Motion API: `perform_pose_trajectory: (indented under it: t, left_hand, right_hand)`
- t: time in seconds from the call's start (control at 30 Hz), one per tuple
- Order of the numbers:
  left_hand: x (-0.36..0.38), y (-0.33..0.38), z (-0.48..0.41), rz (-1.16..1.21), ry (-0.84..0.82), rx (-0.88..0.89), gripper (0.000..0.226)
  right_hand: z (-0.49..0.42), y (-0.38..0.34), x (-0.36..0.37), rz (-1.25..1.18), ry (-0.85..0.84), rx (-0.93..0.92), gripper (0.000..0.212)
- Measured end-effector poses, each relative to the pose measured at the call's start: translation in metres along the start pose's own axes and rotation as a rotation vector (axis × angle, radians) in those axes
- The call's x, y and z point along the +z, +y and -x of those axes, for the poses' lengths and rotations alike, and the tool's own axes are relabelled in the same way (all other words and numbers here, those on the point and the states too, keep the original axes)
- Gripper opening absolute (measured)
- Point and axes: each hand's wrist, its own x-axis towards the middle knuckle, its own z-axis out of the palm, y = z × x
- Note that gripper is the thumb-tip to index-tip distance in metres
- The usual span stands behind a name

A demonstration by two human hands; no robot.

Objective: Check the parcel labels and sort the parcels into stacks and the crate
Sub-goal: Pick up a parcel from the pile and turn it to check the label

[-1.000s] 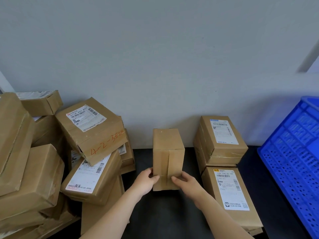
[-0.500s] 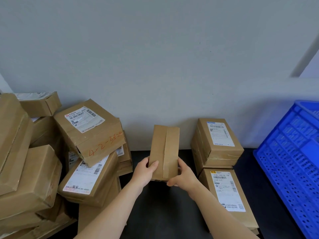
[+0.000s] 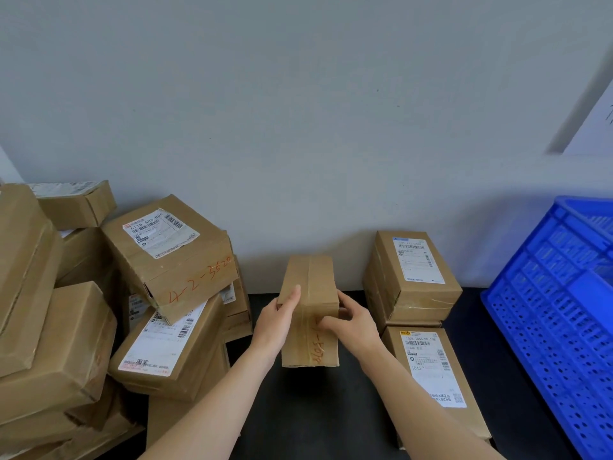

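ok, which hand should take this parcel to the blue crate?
Likely right: the right hand grips the parcel on the side facing the blue crate; the left hand sits farther away.

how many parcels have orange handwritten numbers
2: the held parcel, on its near face, and the tilted parcel atop the left pile. Other faces are hidden.

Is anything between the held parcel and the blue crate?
Yes: the rear labelled parcel and the near labelled parcel lie between the held parcel and the blue crate; going over them looks clear.
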Motion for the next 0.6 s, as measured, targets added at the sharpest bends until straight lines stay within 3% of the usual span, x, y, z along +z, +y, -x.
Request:
perform_pose_trajectory:
  t: [0.13,0.23,0.6]
  left_hand:
    - [0.001,0.004,0.003,0.011,-0.029,0.041,0.062]
    - [0.003,0.008,0.007,0.01,-0.028,0.102,0.047]
    - [0.01,0.011,-0.002,-0.096,0.031,0.087,0.05]
  right_hand:
    - [0.002,-0.007,-0.002,-0.078,0.079,-0.04,0.042]
    - [0.001,-0.009,-0.002,-0.127,0.134,-0.028,0.045]
    - [-0.003,-0.019,-0.002,-0.105,0.157,0.009,0.035]
